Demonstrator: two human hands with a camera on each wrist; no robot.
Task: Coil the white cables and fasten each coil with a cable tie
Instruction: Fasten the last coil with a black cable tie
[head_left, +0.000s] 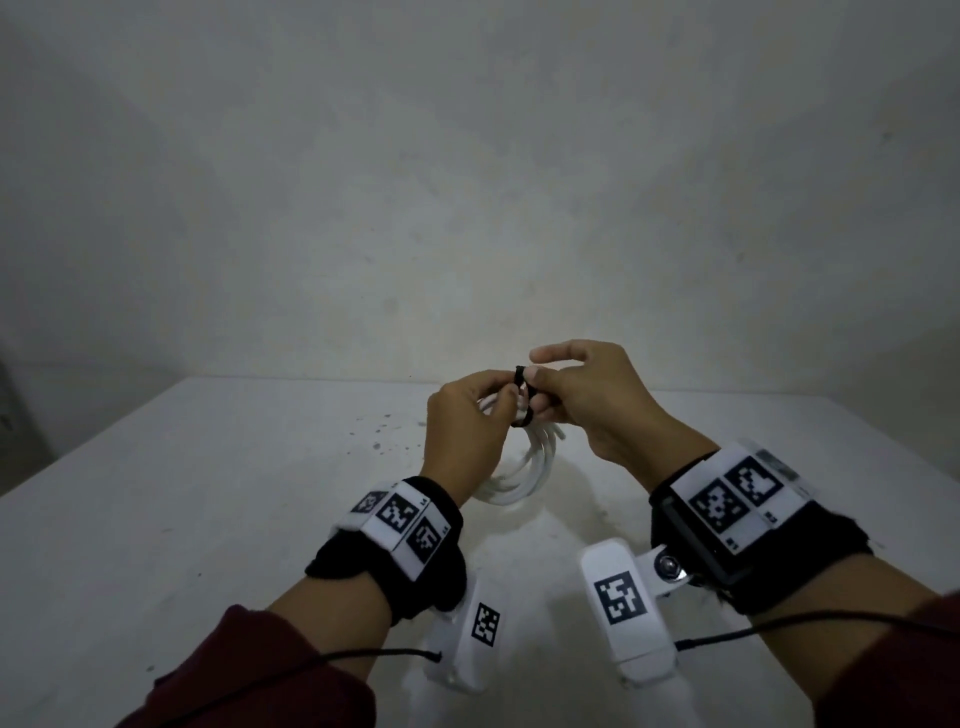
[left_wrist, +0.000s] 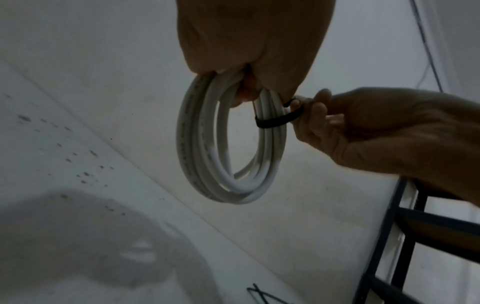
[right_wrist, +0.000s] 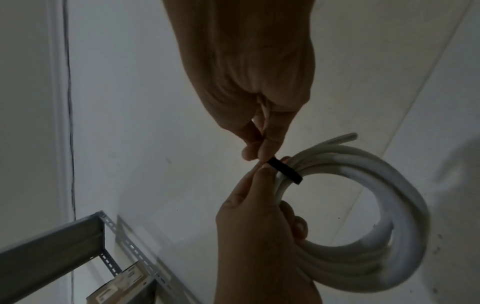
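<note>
- Nearest to us in the head view, our two forearms in dark red sleeves (head_left: 270, 670) wear black wrist straps with white tag blocks printed in black-and-white square codes (head_left: 400, 519), and a white camera housing (head_left: 626, 608) hangs below each wrist.
- Past the straps, our left hand (head_left: 462, 431) grips the coil of round white plastic cable (head_left: 524, 467) at its top, fingers (left_wrist: 244, 92) curled through the loop and round the bundled turns; the coil hangs upright, held above the white desk (head_left: 208, 493).
- Our right hand (head_left: 587, 400) sits just right of the coil's top, touching the left hand; its thumb and forefinger pinch the free end of the thin black cable tie (head_left: 519, 387), the other fingers loosely curled.
- In the left wrist view the black tie (left_wrist: 278, 121) passes round the coil's turns just below the left fingers and loops back into the right hand (left_wrist: 376, 131); whether the loop is closed we cannot tell.
- The right wrist view shows the tie (right_wrist: 285, 170) as a flat band across the coil (right_wrist: 363, 226), and one cut cable end sticks out beyond the coil's top.
- Left of the coil, dark specks (head_left: 382, 426) mark the desk.
- Beyond the coil, the desk meets a bare pale wall (head_left: 467, 182).
- Off the desk, a grey slotted metal shelf frame (right_wrist: 78, 236) stands by the wall.
</note>
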